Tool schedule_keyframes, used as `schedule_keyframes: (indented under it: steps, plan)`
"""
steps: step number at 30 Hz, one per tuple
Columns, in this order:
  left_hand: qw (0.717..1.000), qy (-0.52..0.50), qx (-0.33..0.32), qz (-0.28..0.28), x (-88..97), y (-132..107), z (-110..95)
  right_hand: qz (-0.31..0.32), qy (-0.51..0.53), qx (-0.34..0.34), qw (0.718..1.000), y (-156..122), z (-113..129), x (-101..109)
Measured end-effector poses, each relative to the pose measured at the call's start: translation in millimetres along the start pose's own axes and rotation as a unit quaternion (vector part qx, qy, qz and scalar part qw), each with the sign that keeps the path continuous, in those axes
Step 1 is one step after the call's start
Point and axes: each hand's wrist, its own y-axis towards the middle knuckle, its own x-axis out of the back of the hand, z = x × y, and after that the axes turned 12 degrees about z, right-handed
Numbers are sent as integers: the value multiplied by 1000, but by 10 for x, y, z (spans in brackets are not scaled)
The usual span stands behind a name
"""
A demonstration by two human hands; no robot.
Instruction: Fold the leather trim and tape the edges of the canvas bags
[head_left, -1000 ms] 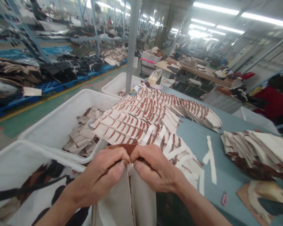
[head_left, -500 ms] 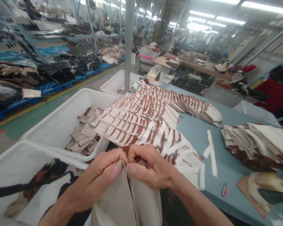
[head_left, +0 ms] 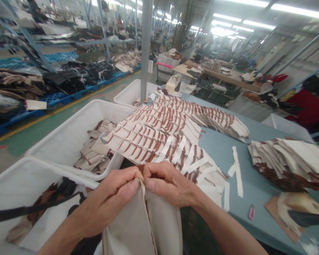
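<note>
My left hand (head_left: pixel 117 198) and my right hand (head_left: pixel 167 182) meet at the top of a cream fabric piece with brown edges (head_left: pixel 130 230). Both are closed, thumbs and fingers pinching the cloth on either side of a seam that runs down its middle. The piece hangs below my hands, its lower part cut off by the frame. A little brown material shows behind my fingertips. Just beyond lie rows of overlapping cream pieces with brown edges (head_left: pixel 138 138), several white strips (head_left: pixel 178 150) laid across the nearest ones.
White plastic bins stand at the left, one holding cream pieces (head_left: pixel 95 152). On the blue-grey table (head_left: pixel 215 141) are a thick stack of pieces (head_left: pixel 295 159), loose white strips (head_left: pixel 238 173), a small pink tool (head_left: pixel 251 212) and a tape-like roll (head_left: pixel 295 205). A grey post (head_left: pixel 145 53) rises behind the bins.
My right hand's fingers have closed in more flatly along the seam, its thumb shifting slightly upward. Both hands still hold the fabric in nearly the same place.
</note>
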Motion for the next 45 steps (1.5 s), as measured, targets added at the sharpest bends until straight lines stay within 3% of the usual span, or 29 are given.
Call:
schedule_keyframes:
  steps: [10, 19, 25, 34, 45]
  plan:
    - [999, -30, -9, 10, -29, 43, -3, -30, -27, -1, 999, -38, 40, -28]
    - [998, -44, -1, 45, 6, 54, 22, 0, 70, -27, 997, -34, -9, -10]
    - [997, -50, 8, 50, 41, 73, -12, -43, -46, -4, 998, -20, 0, -27]
    - [979, -188, 51, 51, 51, 8, 180, -35, -37, -35, 998, -21, -22, 12]
    - [995, -48, 83, 40, 110, 84, 54, -42, -43, -64, 996, -30, -60, 37]
